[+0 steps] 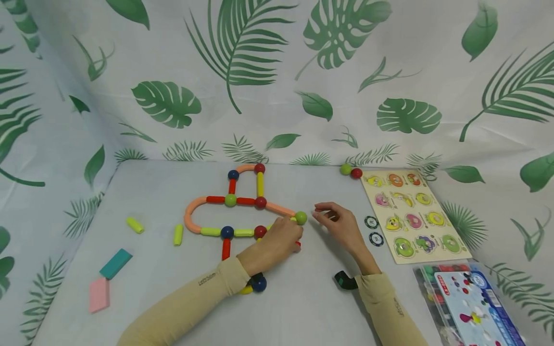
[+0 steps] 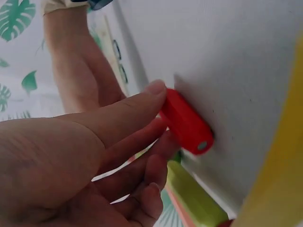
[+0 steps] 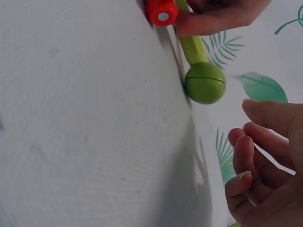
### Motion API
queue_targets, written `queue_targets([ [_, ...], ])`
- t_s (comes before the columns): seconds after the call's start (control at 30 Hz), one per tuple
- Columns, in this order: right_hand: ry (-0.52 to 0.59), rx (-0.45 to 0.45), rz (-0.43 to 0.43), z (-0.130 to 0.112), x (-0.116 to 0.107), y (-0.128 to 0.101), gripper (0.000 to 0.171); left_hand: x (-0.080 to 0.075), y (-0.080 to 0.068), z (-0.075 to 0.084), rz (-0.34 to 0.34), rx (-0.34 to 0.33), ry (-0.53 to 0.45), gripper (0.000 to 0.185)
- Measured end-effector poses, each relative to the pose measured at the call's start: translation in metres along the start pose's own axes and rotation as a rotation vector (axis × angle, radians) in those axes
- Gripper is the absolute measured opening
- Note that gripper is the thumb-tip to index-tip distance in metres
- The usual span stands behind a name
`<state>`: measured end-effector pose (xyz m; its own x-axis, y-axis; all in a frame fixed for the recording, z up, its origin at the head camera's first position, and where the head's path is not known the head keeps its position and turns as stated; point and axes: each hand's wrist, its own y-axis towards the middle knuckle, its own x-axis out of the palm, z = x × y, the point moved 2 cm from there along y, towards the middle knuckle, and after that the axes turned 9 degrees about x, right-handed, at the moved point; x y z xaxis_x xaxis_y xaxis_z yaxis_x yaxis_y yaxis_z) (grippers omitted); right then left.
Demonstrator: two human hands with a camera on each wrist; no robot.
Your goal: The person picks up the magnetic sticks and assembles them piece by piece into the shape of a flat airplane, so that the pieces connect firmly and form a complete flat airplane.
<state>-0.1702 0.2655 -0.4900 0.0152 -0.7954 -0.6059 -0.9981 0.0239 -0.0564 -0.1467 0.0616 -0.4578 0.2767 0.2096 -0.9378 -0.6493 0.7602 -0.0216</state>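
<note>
My left hand pinches a red magnetic rod between thumb and fingers, close over the table beside a flat figure of magnetic rods and balls. One metal-tipped end of the rod shows in the left wrist view. A green ball at the figure's right end joins a peach rod and a yellow-green rod. To the right of that ball is my right hand, fingers loosely bent and holding nothing. My left hand and sleeve hide part of the figure, whose dark blue ball shows below the forearm.
Loose yellow-green rods, a teal block and a pink block lie left. On the right are a fruit puzzle board, round tokens, a black curved piece and a plastic case. Two balls sit at the back.
</note>
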Motion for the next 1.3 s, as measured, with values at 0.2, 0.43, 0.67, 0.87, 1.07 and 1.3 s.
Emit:
queue_targets([
  [0.2, -0.008, 0.005, 0.001, -0.003, 0.003, -0.003, 0.034, -0.018, -0.015, -0.015, 0.052, -0.059, -0.184, 0.023],
  [0.43, -0.01, -0.026, -0.026, -0.01, 0.009, -0.019, 0.03, -0.047, -0.049, -0.045, 0.214, -0.123, -0.311, 0.025],
  [0.67, -0.013, -0.065, -0.146, -0.013, 0.026, -0.04, 0.028, -0.056, -0.093, -0.083, 0.285, -0.235, -0.341, 0.027],
  [0.87, -0.065, -0.125, -0.237, -0.014, 0.039, -0.047, 0.029, -0.048, -0.119, -0.105, 0.304, -0.264, -0.36, 0.03],
  [1.07, -0.126, -0.19, -0.247, -0.015, 0.042, -0.047, 0.025, -0.039, -0.126, -0.113, 0.308, -0.213, -0.317, 0.032],
  [1.3, -0.113, -0.17, -0.225, -0.003, 0.019, -0.039, 0.023, -0.032, -0.125, -0.114, 0.301, -0.185, -0.291, 0.032],
])
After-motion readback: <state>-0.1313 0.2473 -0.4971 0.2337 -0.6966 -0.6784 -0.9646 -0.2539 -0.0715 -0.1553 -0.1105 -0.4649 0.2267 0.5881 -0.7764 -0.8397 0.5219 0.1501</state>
